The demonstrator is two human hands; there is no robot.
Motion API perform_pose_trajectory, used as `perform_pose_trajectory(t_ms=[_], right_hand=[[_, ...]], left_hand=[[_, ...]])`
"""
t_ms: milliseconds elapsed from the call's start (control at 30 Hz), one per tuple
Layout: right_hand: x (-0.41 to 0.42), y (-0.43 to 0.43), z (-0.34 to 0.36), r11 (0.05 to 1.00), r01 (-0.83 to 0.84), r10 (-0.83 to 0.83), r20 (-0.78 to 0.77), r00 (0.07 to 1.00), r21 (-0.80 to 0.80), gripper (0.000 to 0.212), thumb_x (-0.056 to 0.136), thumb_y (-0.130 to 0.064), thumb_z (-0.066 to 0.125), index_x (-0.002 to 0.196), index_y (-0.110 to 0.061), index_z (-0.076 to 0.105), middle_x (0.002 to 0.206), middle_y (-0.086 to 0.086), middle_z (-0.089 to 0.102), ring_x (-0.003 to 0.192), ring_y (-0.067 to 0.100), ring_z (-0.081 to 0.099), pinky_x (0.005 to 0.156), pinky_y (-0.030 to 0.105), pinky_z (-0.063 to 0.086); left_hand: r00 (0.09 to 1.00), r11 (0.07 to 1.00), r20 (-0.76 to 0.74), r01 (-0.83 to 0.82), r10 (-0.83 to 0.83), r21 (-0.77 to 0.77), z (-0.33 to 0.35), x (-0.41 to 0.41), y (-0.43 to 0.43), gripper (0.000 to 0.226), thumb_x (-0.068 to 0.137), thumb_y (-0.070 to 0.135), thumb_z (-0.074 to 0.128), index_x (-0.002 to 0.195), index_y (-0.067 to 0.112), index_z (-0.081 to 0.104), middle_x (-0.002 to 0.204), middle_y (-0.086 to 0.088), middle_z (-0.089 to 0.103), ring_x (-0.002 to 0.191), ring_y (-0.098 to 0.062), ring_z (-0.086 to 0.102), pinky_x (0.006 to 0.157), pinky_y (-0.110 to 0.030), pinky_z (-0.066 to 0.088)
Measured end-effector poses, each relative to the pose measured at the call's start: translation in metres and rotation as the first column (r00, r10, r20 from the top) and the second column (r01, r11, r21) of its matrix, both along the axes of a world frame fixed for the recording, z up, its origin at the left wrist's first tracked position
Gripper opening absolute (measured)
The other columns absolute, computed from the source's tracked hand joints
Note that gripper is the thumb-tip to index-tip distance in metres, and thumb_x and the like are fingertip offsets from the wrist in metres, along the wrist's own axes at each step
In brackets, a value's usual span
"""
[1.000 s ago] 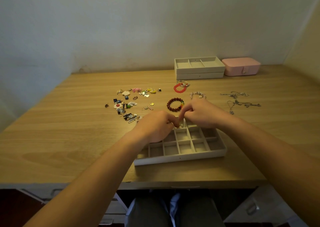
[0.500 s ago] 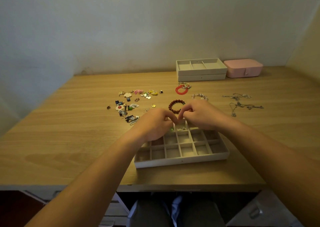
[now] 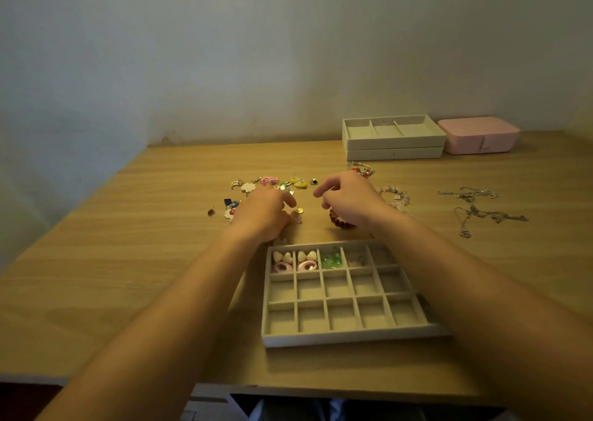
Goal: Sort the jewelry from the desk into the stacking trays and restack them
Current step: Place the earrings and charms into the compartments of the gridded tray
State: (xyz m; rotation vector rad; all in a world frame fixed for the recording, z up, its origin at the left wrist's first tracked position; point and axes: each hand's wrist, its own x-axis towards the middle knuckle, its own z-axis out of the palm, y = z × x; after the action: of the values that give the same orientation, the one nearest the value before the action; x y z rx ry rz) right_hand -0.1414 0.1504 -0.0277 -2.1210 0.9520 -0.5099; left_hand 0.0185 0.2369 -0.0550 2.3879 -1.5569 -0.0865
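A beige grid tray (image 3: 353,336) lies near the desk's front edge. Its back row holds heart-shaped pieces (image 3: 293,256), pink rings (image 3: 295,266) and green pieces (image 3: 332,261). The other cells are bare. Beyond the tray, my left hand (image 3: 264,217) hovers palm down over the small earrings (image 3: 269,183), fingers loosely curled beside a gold stud (image 3: 300,210). My right hand (image 3: 348,202) hangs over a brown bead bracelet (image 3: 343,223), its fingers loosely curled. I see nothing held in either hand.
Two stacked beige trays (image 3: 394,152) and a pink box (image 3: 478,136) stand at the back right by the wall. A red bracelet (image 3: 361,170), a clear bead bracelet (image 3: 398,196) and silver necklaces (image 3: 478,210) lie on the desk's right half.
Both hands left the tray's back row, where they were pinched together, and moved apart and forward to the loose jewelry. The tray's filled cells now show.
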Motion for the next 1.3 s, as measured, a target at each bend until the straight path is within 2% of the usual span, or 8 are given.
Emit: perform_pose_trajectory(t_ms=[233,400,500,600,867,1033,1167,1300], right_hand=[[0.006,-0.007,-0.001,1.000,-0.005,0.004,0.039,0.999,0.018,0.024,0.101,-0.011,0.050,0.101,-0.020,0.073,0.092,0.000,0.067,0.087,0.017,0.063,0.078,0.032,0.055],[0.001,-0.007,-0.001,1.000,-0.012,0.011,0.088,0.996,0.010,0.026,0.098,-0.008,0.053,0.107,-0.023,0.074,0.108,0.000,0.069,0.103,0.018,0.063,0.091,0.037,0.055],[-0.007,-0.002,0.004,0.988,-0.117,0.100,0.154,0.983,0.101,0.031,0.096,-0.004,0.055,0.115,-0.025,0.069,0.114,0.001,0.068,0.105,0.018,0.065,0.092,0.039,0.058],[-0.016,0.002,0.009,0.941,-0.219,0.159,0.233,0.959,0.258,0.021,0.097,-0.008,0.062,0.114,-0.020,0.067,0.107,0.005,0.073,0.096,0.020,0.073,0.083,0.037,0.063],[-0.054,0.011,0.024,0.926,-0.240,0.137,0.333,0.933,0.292,0.023,0.091,-0.009,0.074,0.113,-0.010,0.070,0.101,0.012,0.075,0.092,0.024,0.075,0.081,0.032,0.062],[-0.076,0.012,0.030,0.919,-0.216,0.091,0.357,0.930,0.329,0.020,0.089,-0.006,0.074,0.109,-0.006,0.072,0.105,0.010,0.072,0.099,0.023,0.071,0.082,0.029,0.060],[-0.089,0.011,0.033,0.929,-0.200,0.099,0.312,0.945,0.312,0.017,0.091,-0.008,0.073,0.107,-0.011,0.074,0.108,0.008,0.074,0.103,0.025,0.070,0.085,0.033,0.060],[-0.094,0.012,0.035,0.928,-0.203,0.128,0.244,0.961,0.312,0.014,0.096,-0.015,0.068,0.108,-0.018,0.075,0.107,0.007,0.073,0.095,0.022,0.068,0.081,0.033,0.059]], left_hand=[[1.000,0.999,-0.024,0.019,-0.020,-0.036,-0.002,0.007,-0.006,0.007,0.091,0.032,0.071,0.098,0.031,0.071,0.105,0.005,0.067,0.096,-0.017,0.061,0.083,-0.040,0.056],[0.970,0.977,-0.240,-0.002,-0.050,-0.211,0.008,-0.001,-0.003,0.007,0.088,0.022,0.071,0.095,0.023,0.070,0.095,0.007,0.070,0.092,-0.012,0.065,0.080,-0.030,0.053],[0.900,0.955,-0.416,0.004,-0.133,-0.296,0.022,-0.010,0.002,0.010,0.086,0.018,0.075,0.092,0.024,0.068,0.088,0.003,0.074,0.085,-0.014,0.070,0.077,-0.033,0.056],[0.826,0.951,-0.529,0.027,-0.195,-0.308,0.036,-0.024,0.012,0.011,0.088,0.022,0.076,0.092,0.024,0.067,0.088,0.000,0.075,0.077,-0.013,0.069,0.066,-0.030,0.053],[0.571,0.949,-0.778,0.006,-0.263,-0.317,0.057,-0.055,0.036,0.014,0.093,0.009,0.068,0.106,0.011,0.071,0.095,-0.014,0.074,0.081,-0.018,0.073,0.070,-0.026,0.059],[0.488,0.944,-0.831,-0.039,-0.268,-0.327,0.060,-0.063,0.042,0.021,0.093,0.005,0.068,0.112,0.011,0.072,0.091,-0.008,0.075,0.083,-0.015,0.072,0.074,-0.023,0.057],[0.489,0.935,-0.830,-0.074,-0.270,-0.348,0.064,-0.070,0.044,0.020,0.091,0.005,0.070,0.108,0.013,0.073,0.095,-0.007,0.076,0.085,-0.016,0.073,0.078,-0.026,0.058],[0.515,0.902,-0.803,-0.120,-0.301,-0.415,0.067,-0.081,0.043,0.016,0.090,0.003,0.071,0.103,0.012,0.071,0.094,-0.008,0.075,0.079,-0.016,0.072,0.075,-0.026,0.060]])
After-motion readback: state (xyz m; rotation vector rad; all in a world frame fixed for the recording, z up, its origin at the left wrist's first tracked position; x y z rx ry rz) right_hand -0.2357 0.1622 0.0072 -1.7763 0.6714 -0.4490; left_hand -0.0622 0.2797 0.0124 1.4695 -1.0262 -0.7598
